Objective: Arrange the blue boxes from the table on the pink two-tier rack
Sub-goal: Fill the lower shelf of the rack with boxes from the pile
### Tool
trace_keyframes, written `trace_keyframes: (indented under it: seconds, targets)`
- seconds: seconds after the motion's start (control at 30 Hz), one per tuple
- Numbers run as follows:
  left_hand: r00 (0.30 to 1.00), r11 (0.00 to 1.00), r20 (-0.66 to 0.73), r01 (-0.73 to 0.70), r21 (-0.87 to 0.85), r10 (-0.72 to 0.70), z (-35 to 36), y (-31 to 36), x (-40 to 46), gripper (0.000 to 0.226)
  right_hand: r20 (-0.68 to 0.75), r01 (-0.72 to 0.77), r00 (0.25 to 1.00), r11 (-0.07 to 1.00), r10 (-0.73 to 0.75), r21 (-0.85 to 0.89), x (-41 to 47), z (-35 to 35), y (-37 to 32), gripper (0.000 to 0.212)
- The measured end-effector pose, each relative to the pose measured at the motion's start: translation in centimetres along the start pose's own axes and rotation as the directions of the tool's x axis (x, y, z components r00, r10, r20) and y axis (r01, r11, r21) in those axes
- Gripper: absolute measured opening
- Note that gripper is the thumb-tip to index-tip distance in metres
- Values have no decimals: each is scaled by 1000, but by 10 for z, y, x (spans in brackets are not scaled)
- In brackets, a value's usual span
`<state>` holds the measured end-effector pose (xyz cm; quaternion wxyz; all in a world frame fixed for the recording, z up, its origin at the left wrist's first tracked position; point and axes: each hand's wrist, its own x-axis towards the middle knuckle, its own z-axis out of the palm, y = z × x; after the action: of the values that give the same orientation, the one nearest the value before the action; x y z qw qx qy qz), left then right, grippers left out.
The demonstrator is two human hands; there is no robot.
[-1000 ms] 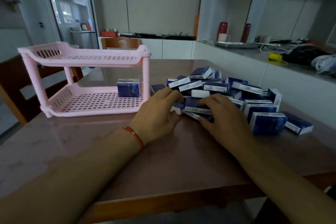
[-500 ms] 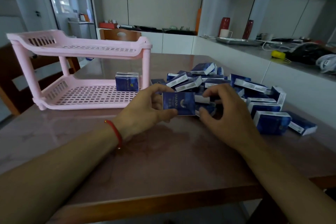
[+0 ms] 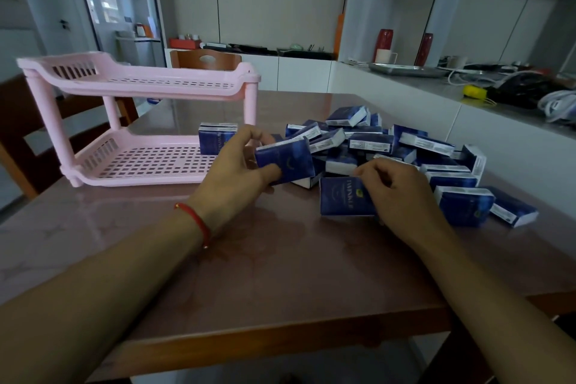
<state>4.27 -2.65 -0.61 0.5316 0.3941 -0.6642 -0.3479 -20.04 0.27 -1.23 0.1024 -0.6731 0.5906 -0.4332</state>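
Pale lettering is printed on a blue box (image 3: 344,198) pinched upright by the right hand (image 3: 396,193), but it cannot be read. Just right of the pink rack (image 3: 137,121), another box (image 3: 285,159) is gripped aloft by the left hand (image 3: 237,178). One box (image 3: 215,142) stands on its lower tier; the pile (image 3: 405,153) lies further right on the tabletop (image 3: 280,259).

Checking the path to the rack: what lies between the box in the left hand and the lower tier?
In the head view, only the left hand's fingers; the held box sits beside the lower tier, where one box already stands.
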Motion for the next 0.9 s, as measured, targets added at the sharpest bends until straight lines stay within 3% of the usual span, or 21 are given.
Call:
trace_keyframes:
  seconds: [0.1,0.2,0.3,0.37,0.47,0.67,0.77,0.9]
  targets:
    - [993,999,111,-39,20,37,1,1,-2,37,-6,-11,1000,999,11,36,0,0,3,30]
    - [994,998,98,-53,44,49,4,-2,-4,38,-33,24,999,998,-22,55,1,1,4,29]
    - [987,983,78,-151,109,143,-1,-4,-2,34,-32,9,999,999,-8,48,1,2,4,27]
    - [967,960,167,-221,171,193,-2,-6,-2,32,-16,-10,1000,996,11,85,0,2,3,27]
    - [943,926,243,-286,246,227,7,-6,-7,30,48,-21,999,992,15,125,-2,2,0,28]
    - [928,948,306,-271,166,212,13,-7,-13,30,276,-84,961,942,-9,324,-4,6,-6,25]
    - [923,949,313,-279,146,223,11,-3,-12,26,315,-110,949,919,-16,379,-4,8,-8,23]
    - [911,939,347,-296,177,222,8,1,-12,31,311,-21,946,935,-97,355,-5,9,-8,24]
